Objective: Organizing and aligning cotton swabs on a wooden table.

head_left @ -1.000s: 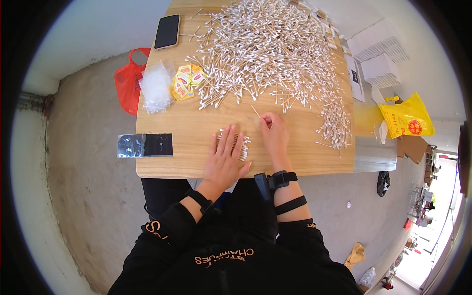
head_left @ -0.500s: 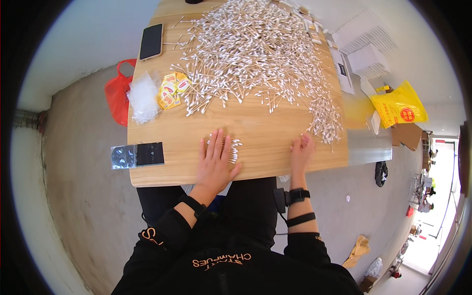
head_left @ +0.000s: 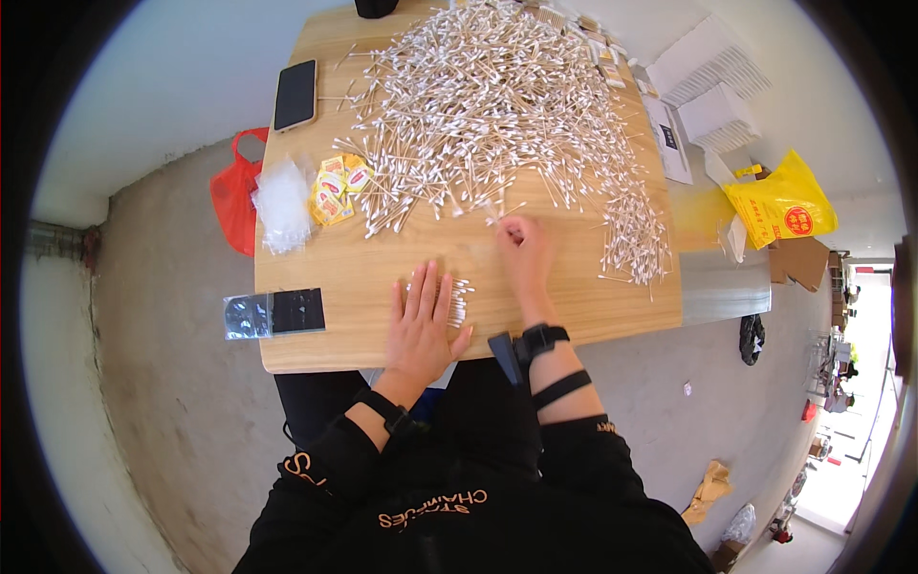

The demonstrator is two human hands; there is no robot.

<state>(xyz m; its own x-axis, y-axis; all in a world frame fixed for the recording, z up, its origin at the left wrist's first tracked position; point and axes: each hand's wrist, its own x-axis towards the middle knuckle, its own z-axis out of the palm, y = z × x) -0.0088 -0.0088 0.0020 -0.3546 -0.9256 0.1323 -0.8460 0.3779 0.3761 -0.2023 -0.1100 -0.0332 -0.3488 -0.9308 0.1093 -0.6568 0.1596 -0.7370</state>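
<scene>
My left hand [head_left: 418, 320] lies flat on the wooden table, fingers stretched out, over a small row of cotton swabs [head_left: 459, 303]. White tips of the row show beside its fingers; the rest is covered by the hand. Curled closed, my right hand [head_left: 524, 251] is at the near edge of a large loose pile of cotton swabs [head_left: 497, 105]. A few swabs lie right by its fingertips. Whether a swab is between those fingers cannot be made out.
Left of the pile are yellow packets [head_left: 337, 187], clear plastic bags [head_left: 283, 206] and a phone [head_left: 295, 95]. A black card partly in a clear sleeve [head_left: 298, 311] lies at the left edge. A red bag [head_left: 234, 196] hangs left; a yellow bag [head_left: 784, 203] stands right.
My right hand has moved left and away from me, from the table's right side to the pile's near edge. My left hand stays flat over the row. The whole view has shifted slightly.
</scene>
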